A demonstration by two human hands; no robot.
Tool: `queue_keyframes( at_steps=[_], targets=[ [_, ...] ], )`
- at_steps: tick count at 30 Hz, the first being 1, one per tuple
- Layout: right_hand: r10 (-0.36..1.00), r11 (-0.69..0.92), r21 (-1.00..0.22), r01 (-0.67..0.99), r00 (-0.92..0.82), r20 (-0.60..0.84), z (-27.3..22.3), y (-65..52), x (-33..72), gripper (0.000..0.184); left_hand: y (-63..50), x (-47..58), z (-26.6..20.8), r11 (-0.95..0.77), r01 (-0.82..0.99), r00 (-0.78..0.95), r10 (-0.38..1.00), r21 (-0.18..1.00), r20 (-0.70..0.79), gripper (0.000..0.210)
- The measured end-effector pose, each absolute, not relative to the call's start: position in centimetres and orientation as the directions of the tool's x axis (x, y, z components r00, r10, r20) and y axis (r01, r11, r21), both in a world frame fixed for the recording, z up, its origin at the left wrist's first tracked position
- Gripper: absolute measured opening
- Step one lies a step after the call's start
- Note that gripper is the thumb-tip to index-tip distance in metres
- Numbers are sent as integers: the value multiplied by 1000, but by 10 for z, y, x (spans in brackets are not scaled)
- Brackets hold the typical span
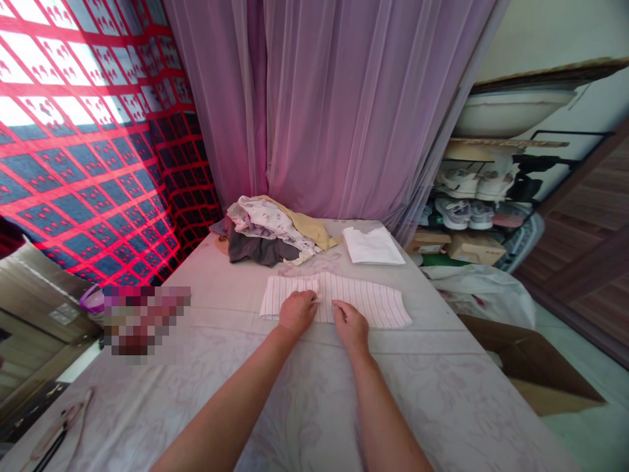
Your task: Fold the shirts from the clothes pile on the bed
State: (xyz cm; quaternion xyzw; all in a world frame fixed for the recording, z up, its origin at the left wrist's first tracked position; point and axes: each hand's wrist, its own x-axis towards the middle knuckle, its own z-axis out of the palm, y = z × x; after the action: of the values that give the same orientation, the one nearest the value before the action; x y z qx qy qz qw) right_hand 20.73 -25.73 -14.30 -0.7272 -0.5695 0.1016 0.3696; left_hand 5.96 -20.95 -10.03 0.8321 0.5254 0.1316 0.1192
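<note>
A white garment with thin pink stripes (369, 294) lies flat and partly folded across the table, its left part doubled over. My left hand (297, 312) is closed at the edge of that folded part, pinching the cloth between thumb and fingers. Just to the right, my right hand (352, 329) is curled over the garment's near edge, with thumb and forefinger pressed together on the fabric. The exact grip of the right fingertips is partly hidden. Beyond the garment sits a folded white cloth (372, 246).
A loose heap of clothes (268, 229) lies at the table's far left, before a purple curtain (334, 111). Right of the table (236, 406) stand a shoe rack with sneakers (459, 213) and an open cardboard box (531, 360). A blurred-out patch (142, 321) covers the left edge.
</note>
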Motion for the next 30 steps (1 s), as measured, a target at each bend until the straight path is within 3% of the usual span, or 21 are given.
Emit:
queue_keyframes(
  at_steps=[6, 13, 22, 30],
  targets=[
    [889, -23, -627, 779, 303, 343, -151, -254, 209, 36, -216, 35, -102, -560, 787, 523, 829, 260, 200, 23],
    [916, 23, -479, 877, 174, 361, -136, -257, 196, 37, -224, -39, -114, -480, 848, 372, 841, 225, 394, 32],
    [970, -45, -279, 959, 109, 219, -130, -252, 182, 47, -226, -76, -126, -488, 840, 371, 835, 237, 406, 15],
    [958, -15, -290, 957, 97, 269, -112, -248, 176, 25, -224, -70, -124, -490, 857, 410, 835, 158, 366, 19]
  ],
)
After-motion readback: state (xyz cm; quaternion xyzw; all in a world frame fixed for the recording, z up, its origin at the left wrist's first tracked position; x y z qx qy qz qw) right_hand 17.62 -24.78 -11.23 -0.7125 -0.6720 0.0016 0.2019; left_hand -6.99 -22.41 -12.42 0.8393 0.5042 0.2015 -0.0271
